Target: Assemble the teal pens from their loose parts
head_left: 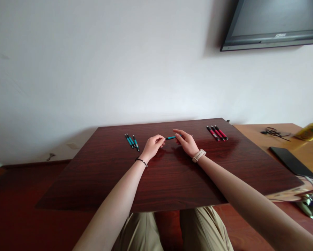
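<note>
Between my two hands a teal pen with black ends is held level, just above the dark wooden table. My left hand pinches its left end with thumb and fingertips. Toward the other end, my right hand grips the barrel between thumb and fingers, its index finger stretched out; the pen's right part is mostly hidden behind that hand. Left of my left hand lie several teal pens, one set a little apart. A row of several red pens with black ends lies slanted, side by side, at the table's back right.
A lighter wooden desk adjoins on the right, bearing a coiled black cable, a flat black device and a yellow can-like object. The white wall stands behind the table, with a screen mounted at upper right.
</note>
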`<state>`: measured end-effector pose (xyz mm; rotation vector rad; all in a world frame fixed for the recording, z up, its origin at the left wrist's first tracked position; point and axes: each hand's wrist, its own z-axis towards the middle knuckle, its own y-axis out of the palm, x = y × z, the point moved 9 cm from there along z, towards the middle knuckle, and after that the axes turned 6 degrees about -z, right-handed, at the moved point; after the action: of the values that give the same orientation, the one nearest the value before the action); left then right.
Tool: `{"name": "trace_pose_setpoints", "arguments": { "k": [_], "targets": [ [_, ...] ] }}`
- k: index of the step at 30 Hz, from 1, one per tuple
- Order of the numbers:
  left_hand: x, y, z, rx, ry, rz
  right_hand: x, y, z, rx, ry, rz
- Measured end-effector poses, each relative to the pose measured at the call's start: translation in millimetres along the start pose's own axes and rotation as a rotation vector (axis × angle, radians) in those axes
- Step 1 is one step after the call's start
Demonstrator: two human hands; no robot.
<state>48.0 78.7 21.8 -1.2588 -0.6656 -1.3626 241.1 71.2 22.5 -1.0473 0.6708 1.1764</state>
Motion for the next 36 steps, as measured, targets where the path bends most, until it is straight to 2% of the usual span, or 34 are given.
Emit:
{"name": "trace_pose_setpoints", "arguments": {
  "k": [7, 17, 29, 36],
  "targets": [
    [-3.9, 1.4, 0.3, -0.005, -0.040, -0.007, 3.9, 2.8, 0.1, -0.020, -0.012, 0.001],
    [-1.0, -1.0, 0.6, 0.013, 0.067, 0.012, 9.1, 3.4, 1.3, -0.024, -0.005, 0.026],
    [-4.0, 3.5, -0.5, -0.025, -0.030, 0.025, 9.1, 3.6, 1.0, -0.023, -0.007, 0.057],
    [1.1, 3.6, -0.9, -0.043, -0.007, 0.023, 8.3, 3.9, 1.0, -0.028, -0.009, 0.046]
  ]
}}
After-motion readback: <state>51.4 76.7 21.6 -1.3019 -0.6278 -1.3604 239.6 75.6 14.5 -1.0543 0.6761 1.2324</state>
